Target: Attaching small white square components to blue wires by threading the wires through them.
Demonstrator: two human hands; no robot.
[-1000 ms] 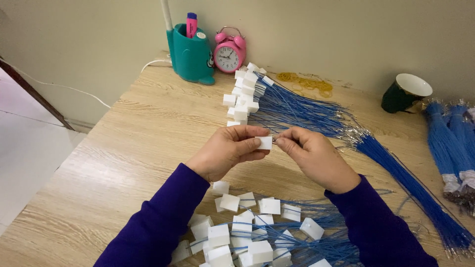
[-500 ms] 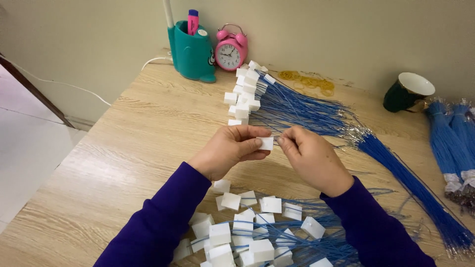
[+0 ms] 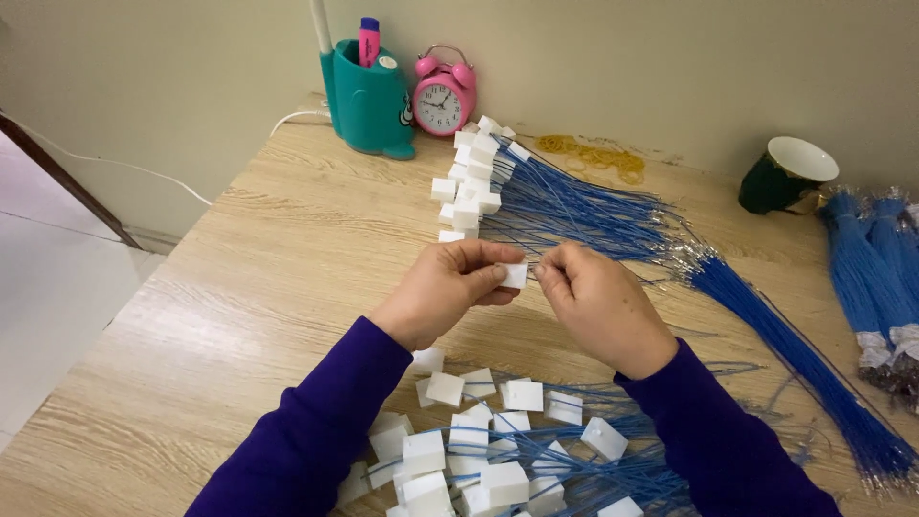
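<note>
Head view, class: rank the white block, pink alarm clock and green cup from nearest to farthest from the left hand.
1. White block, pinched at the left hand's fingertips.
2. Pink alarm clock, at the table's back edge.
3. Green cup, far right.

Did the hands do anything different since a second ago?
Hardly anything. The left hand still pinches the small white block, and the right hand stays close against it. The blue cable bundle, pink alarm clock and green cup have not moved.

small white square tag pinched in left hand, more white tags on blue wires
</note>
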